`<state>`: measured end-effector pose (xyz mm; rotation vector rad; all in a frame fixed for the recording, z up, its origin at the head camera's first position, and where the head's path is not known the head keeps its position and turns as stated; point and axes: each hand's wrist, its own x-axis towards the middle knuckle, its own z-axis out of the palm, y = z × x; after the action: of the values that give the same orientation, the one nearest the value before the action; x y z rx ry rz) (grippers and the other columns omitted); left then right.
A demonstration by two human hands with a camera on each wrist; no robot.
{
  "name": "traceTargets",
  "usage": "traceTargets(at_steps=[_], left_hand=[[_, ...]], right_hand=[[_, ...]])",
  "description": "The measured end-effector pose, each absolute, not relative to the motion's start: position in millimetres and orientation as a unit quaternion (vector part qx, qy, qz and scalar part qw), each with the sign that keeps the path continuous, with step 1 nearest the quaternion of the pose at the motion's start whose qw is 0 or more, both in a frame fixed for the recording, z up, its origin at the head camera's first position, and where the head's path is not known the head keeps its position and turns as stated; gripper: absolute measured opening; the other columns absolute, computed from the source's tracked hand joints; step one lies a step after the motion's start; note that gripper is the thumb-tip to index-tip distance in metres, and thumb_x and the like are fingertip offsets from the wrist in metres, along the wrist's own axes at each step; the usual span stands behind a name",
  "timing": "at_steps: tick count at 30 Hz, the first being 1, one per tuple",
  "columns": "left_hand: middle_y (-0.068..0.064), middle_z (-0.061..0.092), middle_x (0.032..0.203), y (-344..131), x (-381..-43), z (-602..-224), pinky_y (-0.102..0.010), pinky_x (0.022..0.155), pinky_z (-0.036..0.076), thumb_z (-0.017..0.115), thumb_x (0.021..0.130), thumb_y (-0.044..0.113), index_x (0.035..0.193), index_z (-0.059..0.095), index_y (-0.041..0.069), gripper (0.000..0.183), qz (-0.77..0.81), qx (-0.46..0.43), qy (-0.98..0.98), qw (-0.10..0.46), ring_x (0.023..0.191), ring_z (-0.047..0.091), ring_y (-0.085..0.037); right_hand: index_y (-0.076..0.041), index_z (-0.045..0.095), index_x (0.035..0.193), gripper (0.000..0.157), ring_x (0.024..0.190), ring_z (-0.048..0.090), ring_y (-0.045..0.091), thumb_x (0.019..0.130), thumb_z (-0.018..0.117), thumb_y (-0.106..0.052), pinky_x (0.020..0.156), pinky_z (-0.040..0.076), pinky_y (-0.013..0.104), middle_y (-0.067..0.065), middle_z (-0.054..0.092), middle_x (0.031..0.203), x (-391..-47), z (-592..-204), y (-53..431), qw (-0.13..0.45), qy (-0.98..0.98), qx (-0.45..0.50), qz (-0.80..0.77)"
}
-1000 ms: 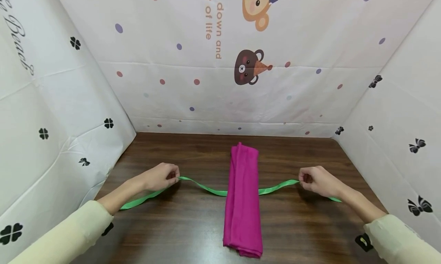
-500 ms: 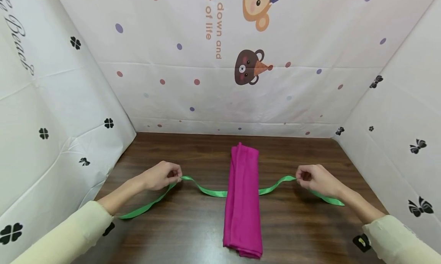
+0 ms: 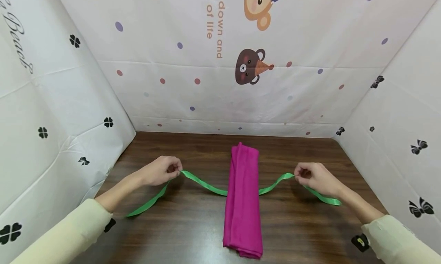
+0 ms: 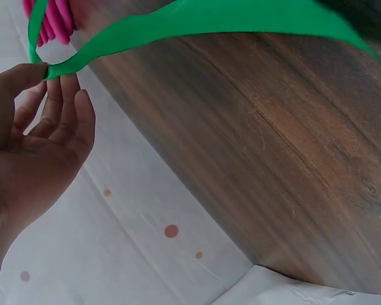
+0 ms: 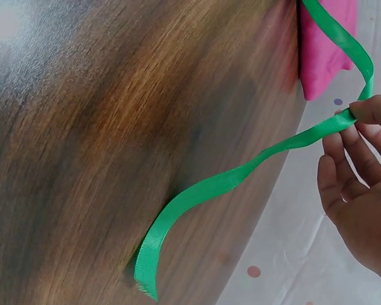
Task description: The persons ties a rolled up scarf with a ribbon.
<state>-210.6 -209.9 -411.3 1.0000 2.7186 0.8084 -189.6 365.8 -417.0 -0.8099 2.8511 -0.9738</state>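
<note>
A folded magenta cloth (image 3: 242,202) lies lengthwise on the brown table, long side running away from me. Beneath it passes a green ribbon (image 3: 203,184), coming out on both sides. My left hand (image 3: 160,171) pinches the ribbon between thumb and fingers left of the cloth, and a loose tail trails down toward the wrist. On the other side my right hand (image 3: 317,176) pinches the ribbon the same way. Its frayed free end (image 5: 147,279) shows in the right wrist view. Both ribbon spans rise from the cloth to the fingertips. The ribbon's part under the cloth is hidden.
The dark wooden table (image 3: 193,225) is bounded by a white printed sheet at the back (image 3: 213,99) and white patterned sheets at the left (image 3: 69,114) and right (image 3: 396,141). A small black object (image 3: 360,242) shows by the right sleeve.
Both hands have moved slightly up and inward with the ribbon, the left a little more. The ribbon spans rise more steeply, and the loose tails hang differently. The cloth stays in place.
</note>
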Motion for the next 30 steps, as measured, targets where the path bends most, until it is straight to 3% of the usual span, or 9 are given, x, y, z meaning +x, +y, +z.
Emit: traceTargets(at_steps=[6, 12, 24, 30], left_hand=[[0.005, 0.062, 0.094, -207.8, -211.7, -408.8, -0.028, 0.069, 0.053, 0.074, 0.099, 0.004, 0.098, 0.073, 0.013, 0.009, 0.260, 0.328, 0.907, 0.043, 0.077, 0.058, -0.009], [0.004, 0.060, 0.094, -206.8, -212.4, -407.3, -0.028, 0.065, 0.052, 0.078, 0.097, 0.007, 0.098, 0.079, 0.013, 0.006, 0.261, 0.316, 0.912, 0.014, 0.074, 0.057, -0.009], [0.012, 0.068, 0.089, -201.7, -211.7, -409.9, -0.028, 0.069, 0.053, 0.076, 0.099, 0.009, 0.099, 0.077, 0.017, 0.008, 0.262, 0.318, 0.911, -0.001, 0.076, 0.060, -0.005], [0.008, 0.073, 0.091, -196.8, -210.4, -407.0, -0.029, 0.071, 0.056, 0.075, 0.099, 0.010, 0.101, 0.078, 0.017, 0.007, 0.271, 0.307, 0.912, -0.012, 0.078, 0.064, -0.005]], right_hand=[[-0.016, 0.070, 0.094, 0.020, 0.078, 0.064, 0.007, 0.093, 0.078, 0.002, 0.067, 0.055, 0.027, -0.008, 0.066, 0.087, -190.0, -415.9, 363.8, -0.027, 0.911, -0.278, -0.302], [-0.021, 0.069, 0.091, 0.027, 0.074, 0.059, 0.006, 0.091, 0.079, 0.005, 0.063, 0.051, 0.026, -0.012, 0.062, 0.085, -192.4, -418.3, 364.6, -0.064, 0.905, -0.302, -0.292], [-0.018, 0.067, 0.095, 0.020, 0.068, 0.060, 0.007, 0.097, 0.074, 0.001, 0.059, 0.050, 0.026, -0.009, 0.064, 0.079, -191.4, -417.3, 360.7, -0.052, 0.901, -0.299, -0.311], [-0.022, 0.066, 0.099, 0.024, 0.069, 0.062, 0.007, 0.099, 0.072, 0.002, 0.060, 0.052, 0.027, -0.005, 0.067, 0.080, -191.0, -417.0, 358.3, -0.059, 0.902, -0.293, -0.312]])
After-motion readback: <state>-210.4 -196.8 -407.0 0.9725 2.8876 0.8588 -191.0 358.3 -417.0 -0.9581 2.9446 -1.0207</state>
